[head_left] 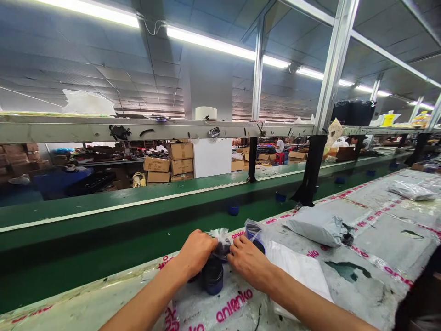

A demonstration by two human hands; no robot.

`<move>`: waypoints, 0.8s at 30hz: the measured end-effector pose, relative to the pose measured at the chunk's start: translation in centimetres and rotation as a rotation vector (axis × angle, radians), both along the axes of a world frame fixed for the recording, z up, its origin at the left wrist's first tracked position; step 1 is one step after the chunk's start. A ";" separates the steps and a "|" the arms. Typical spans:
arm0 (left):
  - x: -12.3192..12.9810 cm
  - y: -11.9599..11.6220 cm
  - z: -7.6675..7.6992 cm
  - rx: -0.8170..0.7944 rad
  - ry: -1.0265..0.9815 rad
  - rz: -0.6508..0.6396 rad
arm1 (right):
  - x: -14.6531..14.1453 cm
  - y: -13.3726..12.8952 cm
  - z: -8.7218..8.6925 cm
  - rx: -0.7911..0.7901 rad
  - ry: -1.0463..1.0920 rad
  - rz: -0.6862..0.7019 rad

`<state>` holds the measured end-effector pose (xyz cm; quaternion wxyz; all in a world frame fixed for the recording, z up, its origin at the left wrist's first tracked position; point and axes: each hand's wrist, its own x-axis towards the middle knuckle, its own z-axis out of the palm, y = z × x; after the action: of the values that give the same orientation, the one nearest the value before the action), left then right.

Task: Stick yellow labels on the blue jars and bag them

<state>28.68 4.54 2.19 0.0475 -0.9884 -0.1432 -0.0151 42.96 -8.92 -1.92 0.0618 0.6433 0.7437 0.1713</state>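
A small clear plastic bag with a dark round item inside is held between my two hands. My left hand pinches the bag's left side, fingers closed. My right hand has its fingers curled closed at the bag's right side. Just below the bag stands a dark blue and black cylindrical container, with another dark piece partly hidden behind my left wrist. Beyond my right hand lie blue round items in clear plastic. A stack of thin white bags sits partly under my right forearm.
Past the taped worktable runs a green conveyor belt, with blue pieces spaced along it. A filled grey-white plastic bag lies to the right. Metal posts hold a shelf rail above the belt.
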 end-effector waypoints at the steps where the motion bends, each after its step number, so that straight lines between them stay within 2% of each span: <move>1: 0.0 0.2 -0.1 -0.016 -0.001 -0.006 | -0.1 0.1 0.0 -0.012 0.011 -0.008; 7: -0.2 1.4 -0.6 -0.162 -0.047 0.014 | -0.2 0.7 1.5 -0.087 0.107 -0.062; 12: 0.7 2.1 -1.1 -0.250 -0.115 0.103 | 0.5 1.6 2.8 -0.066 0.207 -0.189; 17: 1.9 2.0 -1.1 -0.237 -0.121 0.223 | 0.1 2.3 2.6 0.032 0.232 -0.272; 24: 2.4 1.4 -1.0 -0.246 -0.111 0.271 | 0.0 3.0 2.1 0.182 0.245 -0.431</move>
<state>31.12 5.90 1.21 -0.0799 -0.9562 -0.2780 -0.0457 43.00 -5.92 0.20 -0.0517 0.8056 0.5730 0.1413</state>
